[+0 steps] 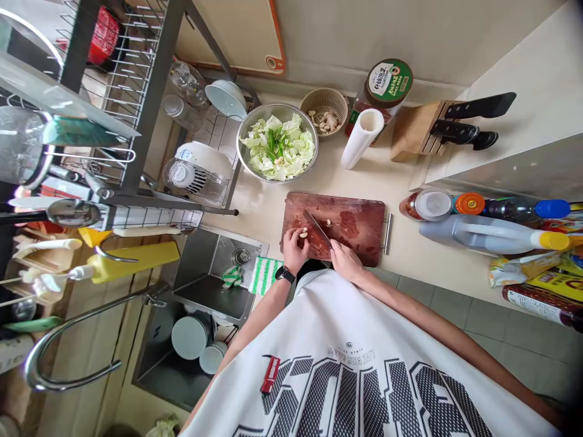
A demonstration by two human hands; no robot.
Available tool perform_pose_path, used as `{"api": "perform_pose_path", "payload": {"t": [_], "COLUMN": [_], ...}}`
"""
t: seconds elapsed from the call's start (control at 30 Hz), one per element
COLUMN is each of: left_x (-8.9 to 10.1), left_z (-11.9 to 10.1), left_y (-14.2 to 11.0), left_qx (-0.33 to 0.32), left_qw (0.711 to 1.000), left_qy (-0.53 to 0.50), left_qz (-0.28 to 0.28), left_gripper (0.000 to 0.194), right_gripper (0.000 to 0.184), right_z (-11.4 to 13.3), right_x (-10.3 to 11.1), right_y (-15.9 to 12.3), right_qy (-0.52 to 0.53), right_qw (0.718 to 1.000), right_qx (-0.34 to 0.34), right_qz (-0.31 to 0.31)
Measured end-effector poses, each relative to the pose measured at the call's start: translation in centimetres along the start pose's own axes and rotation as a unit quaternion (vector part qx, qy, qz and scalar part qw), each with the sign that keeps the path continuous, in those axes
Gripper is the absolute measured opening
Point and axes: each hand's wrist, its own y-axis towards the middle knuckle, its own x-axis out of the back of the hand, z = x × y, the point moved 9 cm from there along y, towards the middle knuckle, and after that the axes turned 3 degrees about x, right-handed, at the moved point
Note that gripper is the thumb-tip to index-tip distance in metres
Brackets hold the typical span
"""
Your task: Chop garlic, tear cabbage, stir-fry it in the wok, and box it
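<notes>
Faucet of curved chrome [68,346] stands at far left, at 8 o'clock from the cutting board [357,246], taking the board as the clock's centre and 12 as straight ahead of the person. A steel sink [195,273] sits at 9 o'clock, with a green-striped sponge [264,274] just beside it. A wire dish rack [132,103] at 10 o'clock holds white bowls [203,159].

On the reddish wooden board, the left hand [295,250], wearing a black wristwatch [285,275], curls with its fingers pressed together over garlic cloves [303,232], near the board's left edge. The right hand [346,261] is closed around a kitchen knife [317,226], hiding the handle, with the blade slanting across the board just beside the cloves. Small garlic pieces [328,223] lie just past the blade. A white T-shirt [337,364] fills 6 o'clock.

A steel bowl [291,112] of chopped cabbage sits at 11 o'clock, and a wicker basket [314,103] holding more garlic at 12. Further right come a paper towel roll [362,138] and a sauce jar [387,82] at 1 o'clock, a wooden knife block [410,133] at 2, and bottles [492,237] at 3.
</notes>
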Motion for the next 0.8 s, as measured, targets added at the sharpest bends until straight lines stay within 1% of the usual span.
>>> {"api": "perform_pose_path", "payload": {"t": [0.13, 0.2, 0.33, 0.4, 0.5, 0.57, 0.67, 0.8], "left_x": [-0.3, -0.7, -1.4, -1.5, -1.5, -1.7, -2.0, -2.6], "left_z": [-0.6, -0.7, -0.4, -0.3, -0.6, -0.9, -1.3, -1.5], "left_y": [0.2, 0.9, 2.4, 2.8, 2.5, 1.9, 1.1, 0.5], "left_qx": [0.000, -0.005, 0.002, 0.003, -0.005, -0.015, -0.031, -0.049], "left_qw": [1.000, 0.999, 0.997, 0.997, 0.995, 0.993, 0.990, 0.987], "left_qy": [0.009, 0.023, 0.063, 0.067, 0.064, 0.058, 0.040, 0.022], "left_qz": [0.012, 0.021, 0.041, 0.049, 0.072, 0.100, 0.130, 0.150], "left_gripper": [0.029, 0.027, 0.014, 0.013, 0.018, 0.023, 0.032, 0.028], "right_gripper": [0.037, 0.038, 0.035, 0.032, 0.031, 0.032, 0.035, 0.038], "right_z": [0.6, 0.7, 0.8, 0.8, 0.8, 0.7, 0.7, 0.6], "right_x": [-0.4, -0.6, -0.4, -0.3, -0.1, 0.1, 0.3, 0.9], "right_y": [0.1, 0.1, 0.2, 0.2, 0.1, 0.0, -0.4, -0.7], "right_qy": [-0.026, -0.032, -0.024, -0.013, 0.003, 0.007, -0.001, -0.043], "right_qw": [1.000, 0.999, 1.000, 1.000, 1.000, 1.000, 1.000, 0.998], "right_qx": [-0.006, -0.007, -0.007, -0.004, -0.002, -0.003, -0.009, -0.023], "right_qz": [0.011, 0.013, 0.007, 0.004, -0.002, -0.003, 0.007, 0.033]}}
